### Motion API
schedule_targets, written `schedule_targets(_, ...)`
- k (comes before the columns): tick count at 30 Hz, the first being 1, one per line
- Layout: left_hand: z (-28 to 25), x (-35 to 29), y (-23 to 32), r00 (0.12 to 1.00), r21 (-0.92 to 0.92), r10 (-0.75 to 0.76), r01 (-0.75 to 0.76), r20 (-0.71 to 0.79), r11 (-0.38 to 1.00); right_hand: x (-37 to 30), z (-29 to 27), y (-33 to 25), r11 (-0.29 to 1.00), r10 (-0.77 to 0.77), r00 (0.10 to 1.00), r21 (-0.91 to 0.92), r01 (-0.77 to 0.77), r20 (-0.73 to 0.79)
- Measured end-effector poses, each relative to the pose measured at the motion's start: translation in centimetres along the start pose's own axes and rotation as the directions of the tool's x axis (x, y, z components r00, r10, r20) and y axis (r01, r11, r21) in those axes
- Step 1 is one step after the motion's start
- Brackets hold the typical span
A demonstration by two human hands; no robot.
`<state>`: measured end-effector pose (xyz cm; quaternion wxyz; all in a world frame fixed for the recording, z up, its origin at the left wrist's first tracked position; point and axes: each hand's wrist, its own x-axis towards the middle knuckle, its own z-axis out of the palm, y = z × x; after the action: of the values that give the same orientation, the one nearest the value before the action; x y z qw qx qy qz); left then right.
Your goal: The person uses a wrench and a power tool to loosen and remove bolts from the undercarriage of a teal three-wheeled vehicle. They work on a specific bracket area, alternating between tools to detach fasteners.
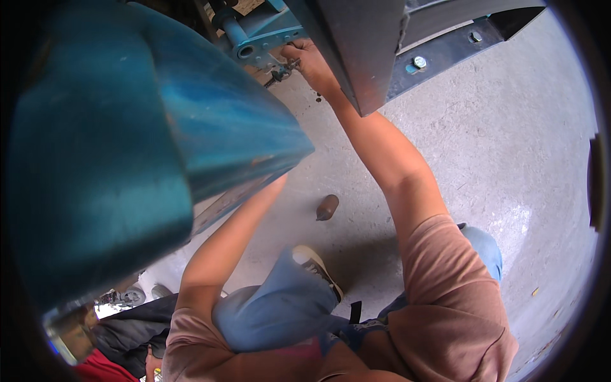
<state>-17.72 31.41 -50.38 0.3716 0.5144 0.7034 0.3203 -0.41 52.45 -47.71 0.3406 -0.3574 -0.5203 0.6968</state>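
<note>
My right arm reaches forward under a dark metal frame, and my right hand [308, 63] is at a blue metal bracket [270, 38] at the top. Its fingers are bent closed at the bracket's lower edge; what they pinch, if anything, is hidden. Right beside those fingers a dark threaded rod with a nut [280, 75] hangs at a slant. My left forearm goes up behind a large blue metal housing [235, 121], which covers the left hand completely.
Overhead on the right is the dark metal frame [363, 51] with bolts [419, 62] along its flange. A small brown bottle [328, 207] lies on the concrete floor [496, 140]. At lower left is another person in dark trousers [130, 334] and red clothing.
</note>
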Motion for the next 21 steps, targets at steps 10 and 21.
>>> schedule_targets(10, -0.3, -0.2, 3.5, 0.988, -0.179, -0.128, 0.142, 0.085, 0.974, 1.6, 2.7, 3.9, 0.981, -0.181, 0.94, 0.015, 0.193, -0.288)
schedule_targets(21, -0.5, -1.4, 5.9, 0.986, -0.194, -0.148, 0.161, 0.082, 0.968, 3.0, 2.9, 6.4, 0.933, -0.163, 0.941, 0.263, 0.244, -0.295)
